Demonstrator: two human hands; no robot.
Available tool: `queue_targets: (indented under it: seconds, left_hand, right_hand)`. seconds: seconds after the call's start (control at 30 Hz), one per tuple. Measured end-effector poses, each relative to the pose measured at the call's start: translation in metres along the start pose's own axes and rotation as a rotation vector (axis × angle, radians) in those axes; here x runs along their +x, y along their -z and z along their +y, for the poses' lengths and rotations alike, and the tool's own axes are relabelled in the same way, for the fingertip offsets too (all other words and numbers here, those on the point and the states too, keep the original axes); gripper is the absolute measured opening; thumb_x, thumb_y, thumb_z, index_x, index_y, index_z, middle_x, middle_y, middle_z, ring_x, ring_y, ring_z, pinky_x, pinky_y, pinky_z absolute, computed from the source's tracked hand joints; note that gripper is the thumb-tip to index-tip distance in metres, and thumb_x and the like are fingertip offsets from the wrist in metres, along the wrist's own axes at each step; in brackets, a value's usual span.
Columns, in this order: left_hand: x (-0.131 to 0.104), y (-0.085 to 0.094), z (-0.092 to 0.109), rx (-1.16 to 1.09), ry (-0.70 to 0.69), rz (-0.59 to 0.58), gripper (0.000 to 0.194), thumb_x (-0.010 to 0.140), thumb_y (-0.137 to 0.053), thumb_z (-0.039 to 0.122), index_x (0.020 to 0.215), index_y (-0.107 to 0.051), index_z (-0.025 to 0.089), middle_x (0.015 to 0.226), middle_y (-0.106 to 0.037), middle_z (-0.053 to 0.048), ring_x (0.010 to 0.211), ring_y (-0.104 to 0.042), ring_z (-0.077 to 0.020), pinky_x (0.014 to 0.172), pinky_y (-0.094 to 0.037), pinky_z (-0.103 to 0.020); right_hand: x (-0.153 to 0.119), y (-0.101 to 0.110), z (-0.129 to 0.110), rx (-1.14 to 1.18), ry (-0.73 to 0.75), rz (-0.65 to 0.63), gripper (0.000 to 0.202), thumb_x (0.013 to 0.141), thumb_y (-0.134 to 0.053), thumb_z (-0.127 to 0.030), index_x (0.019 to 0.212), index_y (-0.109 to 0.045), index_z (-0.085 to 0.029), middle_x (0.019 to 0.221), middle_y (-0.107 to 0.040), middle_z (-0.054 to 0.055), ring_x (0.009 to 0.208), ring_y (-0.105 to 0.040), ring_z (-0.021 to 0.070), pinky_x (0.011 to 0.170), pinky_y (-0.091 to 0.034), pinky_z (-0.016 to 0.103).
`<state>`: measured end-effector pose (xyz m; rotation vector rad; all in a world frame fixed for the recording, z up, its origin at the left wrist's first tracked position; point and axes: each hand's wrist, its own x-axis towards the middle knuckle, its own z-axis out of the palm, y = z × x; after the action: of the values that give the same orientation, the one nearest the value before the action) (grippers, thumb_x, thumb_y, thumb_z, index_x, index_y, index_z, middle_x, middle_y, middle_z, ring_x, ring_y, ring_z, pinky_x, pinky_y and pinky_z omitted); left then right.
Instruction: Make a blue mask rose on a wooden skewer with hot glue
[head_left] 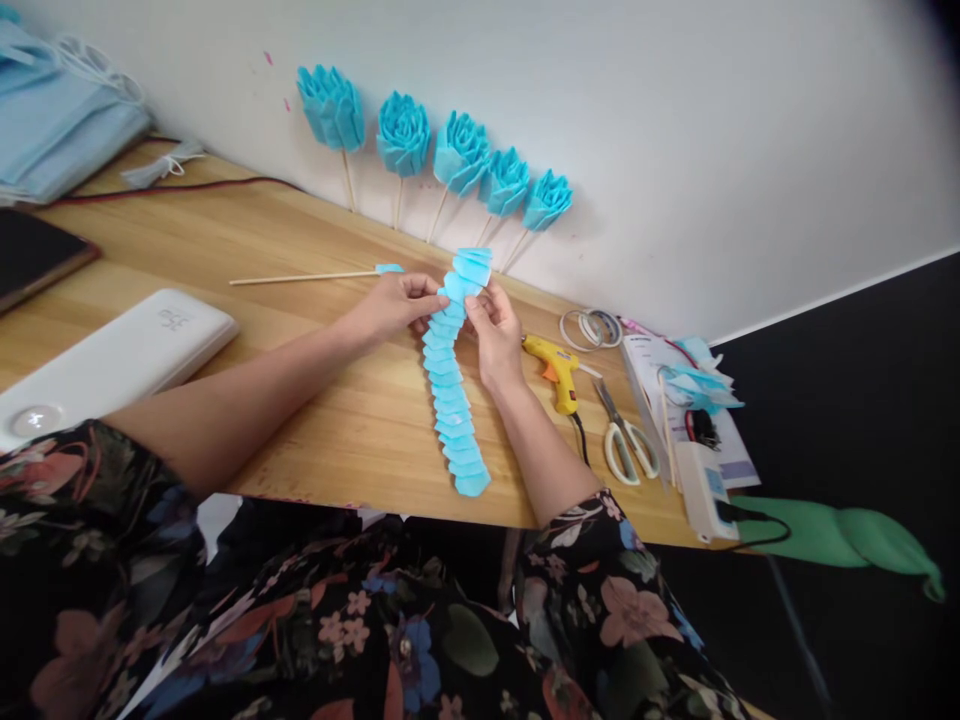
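Observation:
A long strip of overlapping light-blue folded petals lies across the wooden table, its upper end raised between my hands. My left hand pinches the strip's left edge with thumb and fingertips. On the other side, my right hand grips the strip near its top, thumb in front and fingers behind. Just beyond my left hand rests a thin wooden stick with a bit of blue at its right tip. Several blue fabric-like flowers on sticks lean against the wall behind.
Right of my right hand lie a yellow glue gun, scissors and tape rolls. A power strip and papers sit at the right edge. On the left are a white power bank, a dark phone and blue masks.

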<state>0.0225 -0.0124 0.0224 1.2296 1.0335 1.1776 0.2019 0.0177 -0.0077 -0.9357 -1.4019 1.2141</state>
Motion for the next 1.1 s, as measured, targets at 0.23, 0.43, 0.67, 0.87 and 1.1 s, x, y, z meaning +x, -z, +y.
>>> queue_targets:
  seconds: [0.23, 0.43, 0.67, 0.87, 1.1]
  left_hand:
    - [0.0020, 0.0043, -0.0037, -0.060, -0.062, 0.113, 0.019, 0.085, -0.080, 0.028, 0.082, -0.064, 0.016, 0.067, -0.064, 0.002, 0.057, -0.055, -0.0091, 0.059, -0.045, -0.021]
    - [0.0021, 0.0015, -0.0048, -0.079, -0.058, 0.075, 0.023, 0.089, -0.077, 0.032, 0.104, -0.070, 0.016, 0.075, -0.067, 0.001, 0.060, -0.059, -0.0102, 0.060, -0.047, -0.022]
    - [0.0043, 0.0025, -0.0083, -0.045, -0.062, 0.031, 0.026, 0.083, -0.079, 0.020, 0.106, -0.068, 0.015, 0.078, -0.069, 0.001, 0.062, -0.062, -0.0108, 0.062, -0.049, -0.023]
    - [0.0059, 0.0046, -0.0085, -0.037, -0.109, 0.111, 0.026, 0.086, -0.076, 0.017, 0.110, -0.066, 0.016, 0.084, -0.069, 0.001, 0.065, -0.062, -0.0099, 0.064, -0.049, -0.022]
    - [0.0064, 0.0036, -0.0071, -0.006, -0.029, 0.061, 0.015, 0.091, -0.076, 0.022, 0.102, -0.069, 0.016, 0.066, -0.064, 0.003, 0.055, -0.057, -0.0103, 0.057, -0.045, -0.022]
  right_hand:
    - [-0.0027, -0.0049, 0.0012, 0.002, -0.018, -0.108, 0.081, 0.081, -0.079, -0.067, 0.150, -0.052, -0.033, 0.101, -0.077, 0.002, 0.093, -0.073, 0.0228, 0.081, -0.062, 0.039]
    - [0.0003, -0.0017, 0.0052, -0.037, -0.002, -0.054, 0.080, 0.079, -0.082, -0.063, 0.148, -0.054, -0.033, 0.091, -0.076, 0.000, 0.083, -0.072, 0.0208, 0.079, -0.062, 0.039]
    - [-0.0014, -0.0032, 0.0014, -0.011, 0.001, -0.040, 0.081, 0.085, -0.079, -0.058, 0.155, -0.047, -0.034, 0.100, -0.078, 0.001, 0.093, -0.074, 0.0223, 0.081, -0.062, 0.037]
    - [-0.0062, -0.0091, -0.0027, -0.004, -0.020, -0.105, 0.067, 0.080, -0.082, -0.060, 0.138, -0.062, -0.031, 0.101, -0.079, 0.002, 0.088, -0.073, 0.0202, 0.077, -0.063, 0.036]
    - [-0.0020, -0.0040, -0.0012, -0.022, -0.008, -0.061, 0.047, 0.079, -0.079, -0.066, 0.094, -0.070, -0.023, 0.079, -0.072, -0.001, 0.080, -0.070, 0.0172, 0.075, -0.060, 0.032]
